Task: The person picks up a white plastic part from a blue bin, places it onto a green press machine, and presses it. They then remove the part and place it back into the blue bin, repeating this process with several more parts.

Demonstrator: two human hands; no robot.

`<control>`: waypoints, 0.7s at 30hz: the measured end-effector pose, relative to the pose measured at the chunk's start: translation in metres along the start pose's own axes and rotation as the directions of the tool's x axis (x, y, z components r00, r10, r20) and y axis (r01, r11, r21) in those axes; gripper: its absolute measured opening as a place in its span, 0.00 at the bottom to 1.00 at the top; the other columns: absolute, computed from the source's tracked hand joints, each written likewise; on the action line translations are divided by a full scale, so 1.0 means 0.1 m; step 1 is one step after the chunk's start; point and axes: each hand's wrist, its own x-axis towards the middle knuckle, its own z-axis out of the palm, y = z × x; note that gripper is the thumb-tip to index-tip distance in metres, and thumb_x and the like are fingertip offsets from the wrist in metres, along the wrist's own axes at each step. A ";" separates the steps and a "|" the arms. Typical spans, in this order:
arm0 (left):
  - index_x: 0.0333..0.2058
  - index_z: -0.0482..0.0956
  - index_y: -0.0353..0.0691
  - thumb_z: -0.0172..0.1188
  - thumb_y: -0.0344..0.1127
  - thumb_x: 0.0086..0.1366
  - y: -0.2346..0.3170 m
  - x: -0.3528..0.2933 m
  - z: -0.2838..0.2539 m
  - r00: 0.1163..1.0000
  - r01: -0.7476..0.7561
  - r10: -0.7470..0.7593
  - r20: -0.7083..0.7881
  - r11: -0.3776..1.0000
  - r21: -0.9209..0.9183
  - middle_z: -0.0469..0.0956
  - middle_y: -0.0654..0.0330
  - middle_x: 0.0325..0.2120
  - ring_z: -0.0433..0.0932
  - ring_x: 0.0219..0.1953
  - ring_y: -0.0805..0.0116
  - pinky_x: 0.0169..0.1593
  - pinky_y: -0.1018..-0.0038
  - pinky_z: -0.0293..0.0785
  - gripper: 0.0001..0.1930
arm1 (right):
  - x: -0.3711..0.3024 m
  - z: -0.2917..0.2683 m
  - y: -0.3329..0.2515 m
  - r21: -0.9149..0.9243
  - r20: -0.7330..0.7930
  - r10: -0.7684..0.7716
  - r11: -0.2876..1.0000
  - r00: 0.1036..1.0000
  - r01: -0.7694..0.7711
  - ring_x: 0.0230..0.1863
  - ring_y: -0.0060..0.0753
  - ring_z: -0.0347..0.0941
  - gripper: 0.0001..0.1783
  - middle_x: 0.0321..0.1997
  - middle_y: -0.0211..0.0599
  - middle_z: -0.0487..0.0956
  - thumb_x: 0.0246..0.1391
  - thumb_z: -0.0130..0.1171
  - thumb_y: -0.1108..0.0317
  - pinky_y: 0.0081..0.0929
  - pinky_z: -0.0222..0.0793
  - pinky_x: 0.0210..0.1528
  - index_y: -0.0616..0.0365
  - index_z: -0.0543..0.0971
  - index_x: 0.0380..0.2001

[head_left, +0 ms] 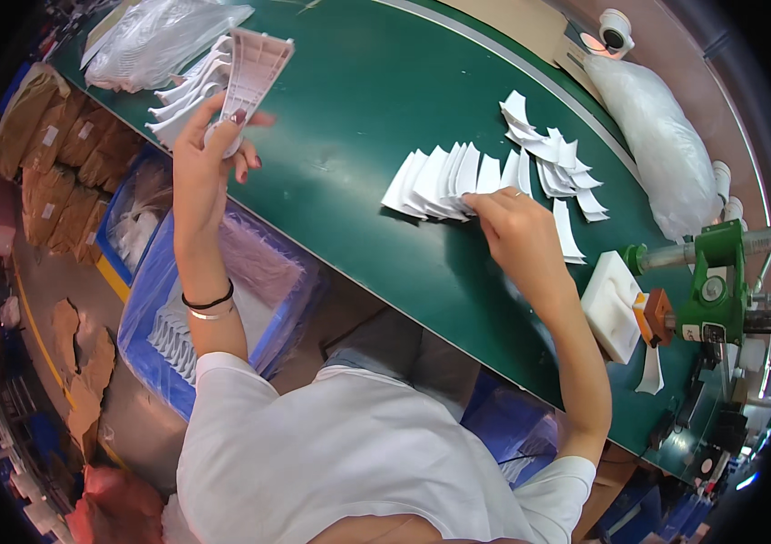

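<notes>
My left hand (197,172) is raised over the far left of the green table, gripping a white curved plastic piece (257,68) by its narrow end. The ribbed inner face of that piece shows. Beside it, a row of similar white pieces (193,91) lies on the table, partly hidden by the hand. My right hand (523,238) has its fingertips pinched at the front edge of a fanned row of white curved pieces (431,184). Whether a single piece is between those fingers cannot be made out. A looser pile of white pieces (553,159) lies just beyond.
A hand press with a green body (717,286) and a white block (610,306) stands at the right. Clear plastic bags (653,136) lie far right and far left. Below the table's left edge is a blue lined crate (157,363) holding white pieces.
</notes>
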 end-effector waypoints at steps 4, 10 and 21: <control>0.53 0.66 0.31 0.49 0.35 0.67 0.12 0.21 0.50 0.962 0.102 -0.007 0.273 0.936 -0.337 0.79 0.51 0.34 0.70 0.16 0.79 0.16 0.86 0.61 0.19 | -0.25 -0.03 0.01 0.099 -0.094 -0.041 0.994 0.995 0.051 0.36 0.38 0.77 0.09 0.36 0.37 0.81 0.47 0.59 0.78 0.32 0.73 0.37 0.59 0.80 0.34; 0.54 0.66 0.35 0.50 0.36 0.65 0.16 0.44 1.44 0.831 0.252 -0.034 0.555 0.913 -0.321 0.72 0.63 0.26 0.65 0.16 0.81 0.17 0.84 0.55 0.19 | -0.32 0.00 0.07 0.056 -0.212 0.247 0.969 0.946 -0.240 0.47 0.47 0.74 0.16 0.46 0.45 0.77 0.50 0.61 0.69 0.38 0.70 0.48 0.58 0.78 0.43; 0.55 0.64 0.38 0.46 0.37 0.66 -0.17 0.31 2.16 0.804 0.332 -0.203 0.559 0.933 -0.138 0.63 0.67 0.21 0.59 0.16 0.82 0.18 0.83 0.53 0.20 | -0.62 0.07 0.27 0.013 -0.275 0.295 0.953 0.915 -0.303 0.44 0.48 0.70 0.13 0.40 0.45 0.74 0.43 0.62 0.68 0.38 0.70 0.45 0.62 0.76 0.34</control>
